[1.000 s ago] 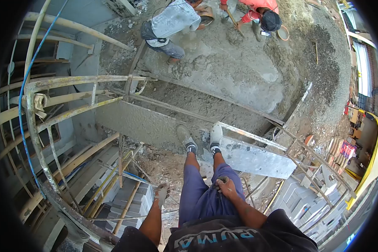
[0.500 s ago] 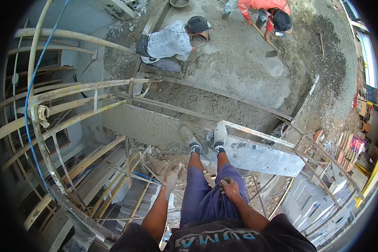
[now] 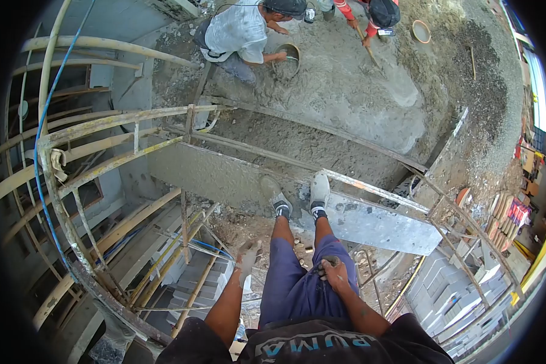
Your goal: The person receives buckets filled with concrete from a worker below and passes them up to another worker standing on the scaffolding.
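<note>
My left hand (image 3: pixel 248 256), coated in grey cement, hangs beside my left thigh with its fingers stretched out and holds nothing I can see. My right hand (image 3: pixel 332 270) is closed against the front of my blue shorts (image 3: pixel 290 288); whatever its fingers grip is hidden. Both my shoes stand on a cement-smeared scaffold plank (image 3: pixel 370 223). Beyond it, a crouching person in a grey shirt (image 3: pixel 239 33) has a hand at a bucket (image 3: pixel 287 60). Another person in a red shirt holds a long-handled tool (image 3: pixel 370 50) over the wet concrete (image 3: pixel 340 97).
Scaffold rails (image 3: pixel 115 118) run along my left, with a blue hose (image 3: pixel 47 109) over them. A metal bar (image 3: pixel 370 190) crosses just past my shoes. Grey blocks (image 3: pixel 449 291) lie below on the right. A round pan (image 3: pixel 421 31) rests on the ground at the back.
The crouching person has shifted farther back, and the bucket no longer tips toward that person. The person in red has moved left, and the round pan now shows. My hands have barely moved.
</note>
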The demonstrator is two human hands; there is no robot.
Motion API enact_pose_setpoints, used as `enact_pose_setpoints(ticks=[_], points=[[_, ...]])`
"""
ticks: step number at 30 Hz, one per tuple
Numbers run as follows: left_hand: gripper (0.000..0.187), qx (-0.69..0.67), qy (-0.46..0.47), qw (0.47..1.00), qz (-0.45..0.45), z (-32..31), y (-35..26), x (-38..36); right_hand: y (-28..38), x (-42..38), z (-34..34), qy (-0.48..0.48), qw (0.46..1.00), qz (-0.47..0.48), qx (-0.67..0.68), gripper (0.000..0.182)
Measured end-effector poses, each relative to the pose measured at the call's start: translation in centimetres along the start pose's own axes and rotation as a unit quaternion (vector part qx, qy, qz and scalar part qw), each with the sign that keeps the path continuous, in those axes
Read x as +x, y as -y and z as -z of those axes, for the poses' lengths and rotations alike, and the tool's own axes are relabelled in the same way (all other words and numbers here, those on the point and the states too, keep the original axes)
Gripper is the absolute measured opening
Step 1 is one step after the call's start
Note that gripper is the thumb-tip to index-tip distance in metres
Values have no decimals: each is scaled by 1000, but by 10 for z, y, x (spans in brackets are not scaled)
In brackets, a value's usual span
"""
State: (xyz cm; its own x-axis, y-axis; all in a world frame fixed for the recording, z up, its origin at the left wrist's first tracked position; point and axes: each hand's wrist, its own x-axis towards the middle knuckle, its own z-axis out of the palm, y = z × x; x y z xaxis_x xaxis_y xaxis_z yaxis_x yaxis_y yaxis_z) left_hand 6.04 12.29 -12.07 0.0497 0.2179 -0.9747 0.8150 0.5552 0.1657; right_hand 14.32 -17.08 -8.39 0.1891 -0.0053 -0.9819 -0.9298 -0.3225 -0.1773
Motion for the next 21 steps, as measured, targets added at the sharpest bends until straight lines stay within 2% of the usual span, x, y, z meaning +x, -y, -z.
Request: enact_pose_setpoints(ticks=[2,5,6,7,11,13,14,16,17,19,21], points=[[19,-25,-3,999,-28,-4,-5,14,-2,0,0,-1,1000,4,-7,21],[19,18,37,999,-23,-5,-20,44,-4,-1,-2,1,1000,21,-20,21],[17,-12,-17,998,-55,-21,-34,44,-7,0,-2,0,999,27,-25,21],[18,-6,-10,998,-59,-25,-43,56,-9,1,-2,0,999,34,-31,21],[23,-5,20,997,-73,-38,-70,137,-6,1,-6,-19,998,9,-61,21],[36,35,32,990,-133,-45,-84,198,-9,3,-6,-24,996,-3,-85,21],[41,83,-15,980,-180,-61,-101,214,-10,4,-6,-31,996,-8,-85,21],[50,136,-41,963,-228,-94,-146,240,-13,5,-7,-46,995,-19,-83,20],[54,142,-20,962,-232,-107,-172,252,-12,6,-8,-57,995,-27,-82,21],[58,121,-3,964,-239,-135,-233,251,-9,7,-11,-78,993,-43,-81,22],[56,42,-10,971,-234,-157,-263,296,-11,8,-12,-95,992,-46,-70,21]])
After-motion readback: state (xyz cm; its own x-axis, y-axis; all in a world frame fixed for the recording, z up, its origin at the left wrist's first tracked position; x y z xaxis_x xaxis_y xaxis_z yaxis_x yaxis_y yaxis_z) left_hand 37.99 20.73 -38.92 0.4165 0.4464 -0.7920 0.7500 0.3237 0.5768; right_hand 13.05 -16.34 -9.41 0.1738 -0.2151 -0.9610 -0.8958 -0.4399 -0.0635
